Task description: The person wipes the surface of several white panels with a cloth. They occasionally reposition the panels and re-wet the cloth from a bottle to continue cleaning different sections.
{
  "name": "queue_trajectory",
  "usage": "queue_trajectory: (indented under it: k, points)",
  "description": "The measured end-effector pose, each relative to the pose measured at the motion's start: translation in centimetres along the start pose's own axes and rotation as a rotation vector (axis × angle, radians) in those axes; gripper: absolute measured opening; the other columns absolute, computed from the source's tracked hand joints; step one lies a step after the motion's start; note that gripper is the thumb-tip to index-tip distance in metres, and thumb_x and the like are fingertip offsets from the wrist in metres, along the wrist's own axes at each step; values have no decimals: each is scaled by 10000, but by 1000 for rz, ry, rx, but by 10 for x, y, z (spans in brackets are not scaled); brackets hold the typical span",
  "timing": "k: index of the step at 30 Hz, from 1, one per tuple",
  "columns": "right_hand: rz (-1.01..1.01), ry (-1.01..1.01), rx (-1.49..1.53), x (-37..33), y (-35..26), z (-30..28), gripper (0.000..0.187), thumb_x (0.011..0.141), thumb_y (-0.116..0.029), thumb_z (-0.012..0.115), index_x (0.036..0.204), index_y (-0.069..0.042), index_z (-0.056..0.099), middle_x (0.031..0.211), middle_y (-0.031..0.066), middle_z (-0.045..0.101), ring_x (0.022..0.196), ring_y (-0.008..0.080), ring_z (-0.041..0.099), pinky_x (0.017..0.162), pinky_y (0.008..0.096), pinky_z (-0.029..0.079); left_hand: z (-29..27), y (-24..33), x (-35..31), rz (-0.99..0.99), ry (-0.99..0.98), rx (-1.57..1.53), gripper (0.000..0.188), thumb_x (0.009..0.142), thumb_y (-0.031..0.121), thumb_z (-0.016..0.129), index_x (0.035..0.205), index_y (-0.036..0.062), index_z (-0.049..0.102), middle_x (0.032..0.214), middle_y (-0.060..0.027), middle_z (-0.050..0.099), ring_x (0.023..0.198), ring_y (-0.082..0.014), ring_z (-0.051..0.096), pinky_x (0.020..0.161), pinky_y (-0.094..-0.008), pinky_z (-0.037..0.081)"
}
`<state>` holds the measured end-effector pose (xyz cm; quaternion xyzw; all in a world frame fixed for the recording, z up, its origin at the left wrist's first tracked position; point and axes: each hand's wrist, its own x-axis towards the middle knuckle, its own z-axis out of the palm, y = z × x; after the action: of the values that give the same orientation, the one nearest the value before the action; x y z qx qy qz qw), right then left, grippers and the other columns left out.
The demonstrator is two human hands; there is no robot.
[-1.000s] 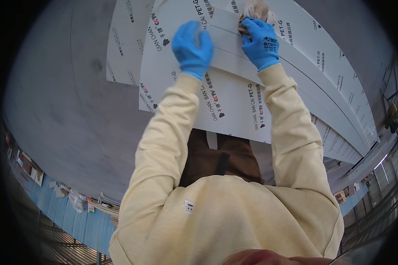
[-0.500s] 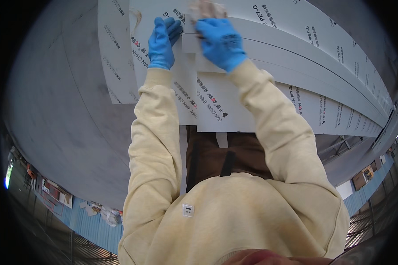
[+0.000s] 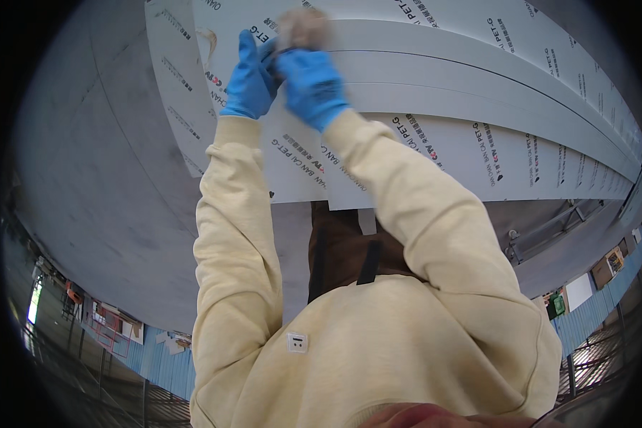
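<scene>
Here's the right hand (image 3: 310, 82), blue-gloved and blurred, its fingers clenched around a wad of tan cloth (image 3: 305, 30) that sits beyond the knuckles, up at the left end of the pale grey strip (image 3: 435, 82). Right beside it, the left hand (image 3: 250, 82), gloved to match, has its fingers loosely spread with the thumb side up, and nothing shows in its grasp.

How far along? I'd call it midway: the strip already lies in place across the printed panels (image 3: 442, 153), plain-faced, with thin lines running its length, and the cloth is at one end only. The long stretch to the right has no hand on it. Whether that part is finished or still waiting, I can't tell; no mark divides one portion from another. The strip's left end is hidden behind glove and cloth.

Now the surface: overlapping pale sheets, lettered in slanting rows, a curled tan mark (image 3: 208, 43) near the upper left. Metal framework (image 3: 542, 239) shows below their right side, and grey floor (image 3: 114, 192) spreads to the left. Round the rim, a blue corrugated wall (image 3: 167, 365), leaning boards (image 3: 580, 292) and a bright opening (image 3: 34, 303) at far left.
</scene>
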<state>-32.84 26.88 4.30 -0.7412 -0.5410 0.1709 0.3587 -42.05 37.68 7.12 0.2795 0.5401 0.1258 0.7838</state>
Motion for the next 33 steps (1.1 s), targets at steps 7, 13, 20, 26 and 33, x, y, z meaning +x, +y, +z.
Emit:
queue_trajectory:
  k: [7, 13, 20, 26, 33]
  points:
    - [706, -505, 1106, 2, -33, -36, 423, 826, -100, 705, 1234, 8, 677, 1111, 115, 719, 971, 173, 687, 852, 316, 577, -85, 25, -9, 173, 278, -92, 867, 1016, 676, 430, 1505, -40, 421, 1474, -222, 528, 1347, -326, 533, 1157, -428, 414]
    - [623, 62, 876, -55, 34, -213, 463, 862, -120, 720, 1300, 14, 647, 1049, 98, 721, 731, 124, 685, 661, 271, 584, -74, 11, -53, 213, 239, -44, 779, 1048, 556, 483, 1496, -76, 408, 1499, -244, 496, 1406, -339, 479, 1188, -451, 375]
    - [718, 528, 271, -81, 217, -279, 367, 906, -65, 691, 1268, -4, 671, 1214, 129, 707, 1030, 235, 704, 906, 339, 579, -69, -34, -47, 100, 196, 21, 756, 1057, 518, 490, 1517, -72, 385, 1523, -252, 465, 1427, -348, 450, 1215, -448, 332]
    - [60, 398, -116, -13, 99, -106, 120, 808, -7, 604, 885, -77, 664, 839, 156, 682, 785, 370, 660, 700, 454, 532, -57, -46, -43, 115, 127, 58, 777, 1065, 557, 439, 1539, -53, 363, 1583, -225, 389, 1485, -327, 360, 1238, -435, 297]
    - [809, -378, 1242, -21, -72, -21, 372, 832, -69, 708, 1192, 22, 682, 1031, 163, 725, 901, 237, 718, 797, 354, 599, -86, 1, -97, 211, 472, -54, 803, 1053, 629, 396, 1536, -12, 400, 1587, -180, 408, 1493, -320, 353, 1242, -433, 278]
